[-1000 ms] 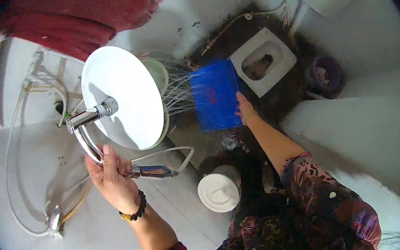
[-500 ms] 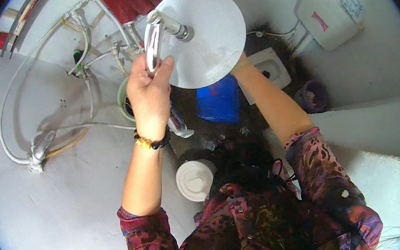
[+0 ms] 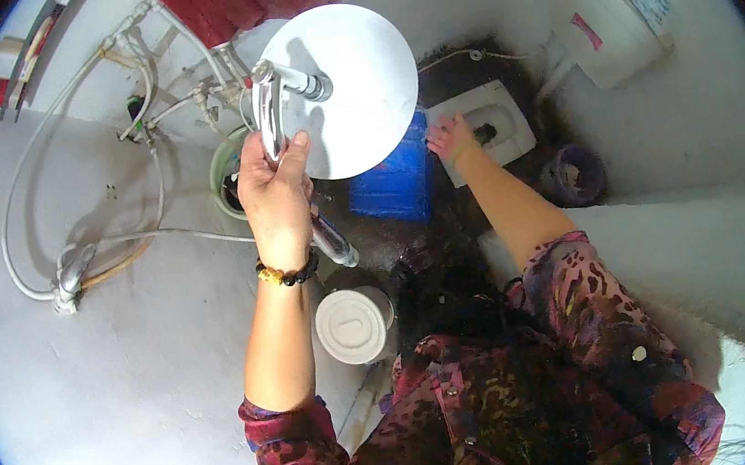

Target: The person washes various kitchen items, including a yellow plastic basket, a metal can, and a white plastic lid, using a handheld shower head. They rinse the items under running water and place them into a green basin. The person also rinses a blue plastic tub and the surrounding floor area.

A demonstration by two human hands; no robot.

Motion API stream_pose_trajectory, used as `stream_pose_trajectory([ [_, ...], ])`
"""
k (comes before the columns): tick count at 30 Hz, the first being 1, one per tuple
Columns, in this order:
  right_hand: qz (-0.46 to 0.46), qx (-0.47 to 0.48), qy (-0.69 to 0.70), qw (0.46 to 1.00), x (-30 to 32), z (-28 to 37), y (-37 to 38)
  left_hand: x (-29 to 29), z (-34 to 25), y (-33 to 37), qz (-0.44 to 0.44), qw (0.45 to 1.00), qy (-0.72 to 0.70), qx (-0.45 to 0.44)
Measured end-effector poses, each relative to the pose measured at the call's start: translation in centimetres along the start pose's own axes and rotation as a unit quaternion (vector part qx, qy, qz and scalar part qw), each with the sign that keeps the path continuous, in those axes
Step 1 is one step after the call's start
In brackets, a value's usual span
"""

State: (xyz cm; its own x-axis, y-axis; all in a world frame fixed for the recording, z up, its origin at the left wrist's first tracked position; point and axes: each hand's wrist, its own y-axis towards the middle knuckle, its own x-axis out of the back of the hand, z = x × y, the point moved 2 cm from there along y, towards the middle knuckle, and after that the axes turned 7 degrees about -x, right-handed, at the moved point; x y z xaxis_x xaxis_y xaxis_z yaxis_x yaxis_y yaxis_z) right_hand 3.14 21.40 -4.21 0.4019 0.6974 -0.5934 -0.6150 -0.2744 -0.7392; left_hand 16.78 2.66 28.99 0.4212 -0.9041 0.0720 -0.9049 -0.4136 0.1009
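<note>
My left hand is wrapped round the chrome pipe of a shower head. This shower head is a large, round white disc joined to a bent chrome arm. Below my fist the chrome pipe comes out again and slants down to the right. My right hand is apart from the disc, beyond its lower right edge. Its fingers are spread and nothing shows in them. Behind it, lower down, lies a white squat toilet. A blue flat thing lies partly hidden under the disc.
White hoses and pipes run along the left wall to a chrome tap. A green bucket and a lidded white bin stand on the floor. At right are a purple bin and a wall cistern. Red cloth hangs at the back.
The shower head has shifted left and slightly down in my left hand. My right hand, earlier hidden behind the disc's edge, is now in plain view, off the disc with fingers spread.
</note>
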Motion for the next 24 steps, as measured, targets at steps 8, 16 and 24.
stream_pose_trajectory([
  [8,-0.005,-0.028,0.012,1.000,3.7,-1.1,-1.4,-1.0,0.4,-1.6,-0.005,0.999,0.049,-0.009],
  [16,-0.017,0.010,0.017,1.000,4.6,-1.7,-3.9,2.4,2.1,-3.4,0.034,0.999,0.020,0.007],
  [24,-0.009,0.026,0.046,0.999,7.2,-3.5,-6.2,3.9,4.7,-3.0,0.063,0.997,0.032,0.015],
])
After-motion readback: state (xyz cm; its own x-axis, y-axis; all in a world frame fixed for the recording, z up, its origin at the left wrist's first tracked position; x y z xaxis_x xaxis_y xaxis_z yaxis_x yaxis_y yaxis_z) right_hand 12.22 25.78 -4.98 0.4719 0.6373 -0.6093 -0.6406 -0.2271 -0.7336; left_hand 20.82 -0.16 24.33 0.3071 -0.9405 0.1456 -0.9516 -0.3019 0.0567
